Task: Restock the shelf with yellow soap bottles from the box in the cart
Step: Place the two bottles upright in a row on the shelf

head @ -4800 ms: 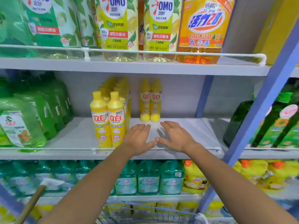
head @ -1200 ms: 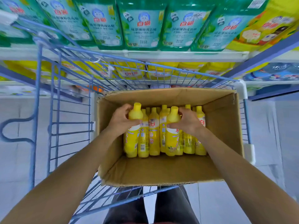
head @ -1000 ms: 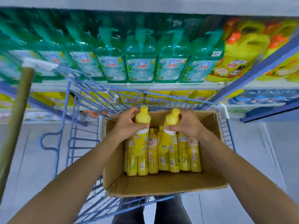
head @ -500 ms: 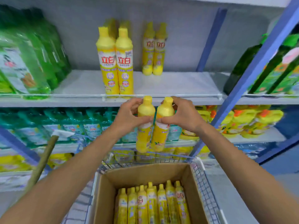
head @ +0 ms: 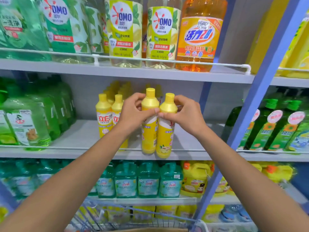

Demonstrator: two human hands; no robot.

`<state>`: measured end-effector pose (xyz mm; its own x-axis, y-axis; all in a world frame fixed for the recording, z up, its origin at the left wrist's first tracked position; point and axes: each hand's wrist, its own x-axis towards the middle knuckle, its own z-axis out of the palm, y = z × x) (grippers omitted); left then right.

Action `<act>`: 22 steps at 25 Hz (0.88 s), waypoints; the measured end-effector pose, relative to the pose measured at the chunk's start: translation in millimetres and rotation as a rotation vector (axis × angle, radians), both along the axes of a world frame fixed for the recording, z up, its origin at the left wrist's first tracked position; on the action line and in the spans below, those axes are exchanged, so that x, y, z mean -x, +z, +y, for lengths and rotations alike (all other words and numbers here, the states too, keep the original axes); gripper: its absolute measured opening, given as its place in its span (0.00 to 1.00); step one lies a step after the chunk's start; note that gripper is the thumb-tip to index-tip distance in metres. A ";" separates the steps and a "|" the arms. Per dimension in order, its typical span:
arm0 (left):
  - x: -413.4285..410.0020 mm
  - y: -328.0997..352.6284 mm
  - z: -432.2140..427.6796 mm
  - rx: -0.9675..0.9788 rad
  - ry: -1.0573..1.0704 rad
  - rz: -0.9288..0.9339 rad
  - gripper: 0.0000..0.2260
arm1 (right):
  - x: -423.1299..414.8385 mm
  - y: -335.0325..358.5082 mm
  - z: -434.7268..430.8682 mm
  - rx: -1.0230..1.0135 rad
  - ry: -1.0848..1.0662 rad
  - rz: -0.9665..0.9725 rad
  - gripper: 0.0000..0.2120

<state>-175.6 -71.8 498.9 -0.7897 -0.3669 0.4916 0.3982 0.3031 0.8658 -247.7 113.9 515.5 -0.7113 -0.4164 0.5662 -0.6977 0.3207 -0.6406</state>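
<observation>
Shelving step: left hand (head: 132, 113) grips one tall yellow plastic soap bottle (head: 148, 133), right hand (head: 187, 114) its twin (head: 164, 139), bases below both hands at the grey shelf (head: 189, 139) edge. Next, probably: clear the rail (head: 189, 149), set down.

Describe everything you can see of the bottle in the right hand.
The right-hand bottle is slim yellow plastic with a yellow cap, a white label band with red print, and a small picture near its base. Nearly upright, it is gripped at the shoulder by the right hand, pressed beside the left hand's bottle. Its base hangs before the middle shelf edge, not set down.
</observation>
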 end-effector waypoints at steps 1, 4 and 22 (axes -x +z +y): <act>8.2 2.6 -0.9 0.000 0.027 0.007 0.24 | 6.2 3.7 -2.5 0.021 0.003 -0.003 0.25; 30.2 2.3 -4.9 -0.011 0.129 0.013 0.24 | 29.8 8.8 -15.2 0.059 0.003 -0.014 0.28; 62.9 -121.8 -33.4 0.060 -0.045 -0.363 0.26 | 74.3 -124.7 -28.2 -0.045 0.093 -0.407 0.33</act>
